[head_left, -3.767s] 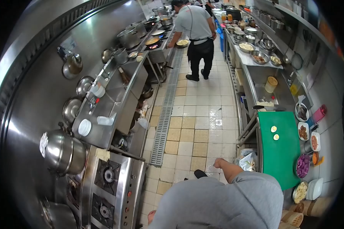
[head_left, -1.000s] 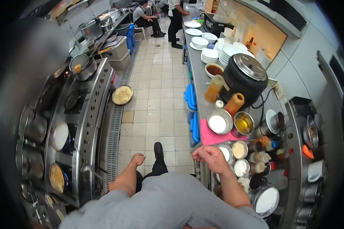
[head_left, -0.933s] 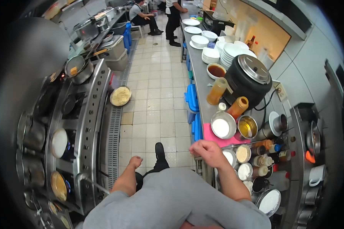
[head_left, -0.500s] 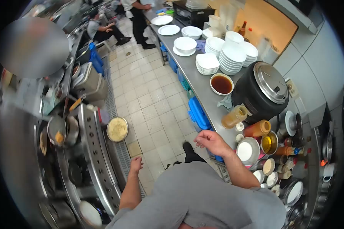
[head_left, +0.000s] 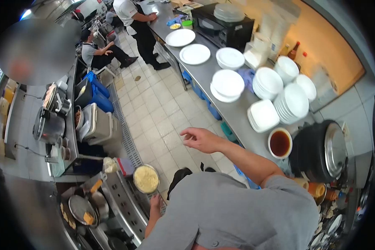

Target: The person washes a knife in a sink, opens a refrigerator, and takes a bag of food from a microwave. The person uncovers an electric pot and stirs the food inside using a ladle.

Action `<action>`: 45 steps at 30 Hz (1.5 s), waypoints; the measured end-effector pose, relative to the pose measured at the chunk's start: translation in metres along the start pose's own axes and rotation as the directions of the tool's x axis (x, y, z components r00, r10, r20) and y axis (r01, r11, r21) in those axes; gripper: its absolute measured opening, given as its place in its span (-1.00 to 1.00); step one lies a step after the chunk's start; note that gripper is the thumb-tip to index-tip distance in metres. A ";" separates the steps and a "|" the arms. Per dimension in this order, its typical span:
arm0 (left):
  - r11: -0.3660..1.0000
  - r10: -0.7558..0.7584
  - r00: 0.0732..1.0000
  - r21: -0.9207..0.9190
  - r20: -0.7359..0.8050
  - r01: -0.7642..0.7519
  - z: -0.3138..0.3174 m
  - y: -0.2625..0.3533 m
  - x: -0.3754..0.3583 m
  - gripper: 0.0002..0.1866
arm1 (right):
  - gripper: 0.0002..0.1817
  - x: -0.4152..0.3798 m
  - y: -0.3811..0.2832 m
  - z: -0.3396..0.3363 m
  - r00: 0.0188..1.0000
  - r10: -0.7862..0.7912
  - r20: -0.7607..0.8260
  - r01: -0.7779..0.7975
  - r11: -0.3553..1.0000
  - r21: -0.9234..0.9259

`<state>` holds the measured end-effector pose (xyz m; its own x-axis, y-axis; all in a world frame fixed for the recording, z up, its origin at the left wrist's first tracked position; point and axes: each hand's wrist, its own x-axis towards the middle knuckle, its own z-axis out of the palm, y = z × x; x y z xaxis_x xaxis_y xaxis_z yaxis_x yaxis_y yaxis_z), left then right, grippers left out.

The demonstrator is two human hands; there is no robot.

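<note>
Round metal pan of pale yellow food [head_left: 146, 178] is located beside the front of the steel stove [head_left: 123, 201]; it now sits near the left hand [head_left: 155, 201], where previously the two were well apart, and appears within easy reach. Left-hand grip and contact cannot be determined. Right hand [head_left: 200, 140], released and empty, has shifted from the grey metal counter [head_left: 237, 113] to above the tiled floor [head_left: 154, 114].

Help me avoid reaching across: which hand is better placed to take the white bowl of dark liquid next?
Right hand, likely: empty-looking and nearer the bowl; left hand is by the steel stove.
</note>
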<state>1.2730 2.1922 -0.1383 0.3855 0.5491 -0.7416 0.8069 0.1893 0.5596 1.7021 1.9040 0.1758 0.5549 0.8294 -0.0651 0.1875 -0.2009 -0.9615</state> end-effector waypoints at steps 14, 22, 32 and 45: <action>0.923 0.219 0.962 0.284 0.164 -0.259 -0.094 0.463 0.394 -0.59 | -0.06 0.336 0.144 -0.135 0.669 0.295 -0.682 -0.367 0.929 0.043; 0.421 0.750 0.477 0.225 0.457 -0.878 0.102 0.851 0.415 -0.55 | -0.04 0.454 0.272 -0.329 0.028 0.219 -0.975 -0.554 0.816 0.167; -0.481 0.505 0.032 0.312 0.863 -0.819 0.277 0.987 0.332 -0.39 | -0.12 0.466 0.330 -0.408 -0.192 0.381 -0.904 -0.446 0.787 0.427; -0.610 0.045 0.120 0.122 0.992 -0.783 0.298 1.061 0.364 -0.35 | -0.29 0.477 0.352 -0.426 -0.177 0.299 -0.938 -0.637 0.691 0.341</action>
<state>2.4022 2.3504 0.0753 0.5267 -0.7331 -0.4302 -0.7394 -0.6448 0.1936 2.3779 2.0074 -0.0802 0.7181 -0.6955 -0.0260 -0.5001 -0.4897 -0.7142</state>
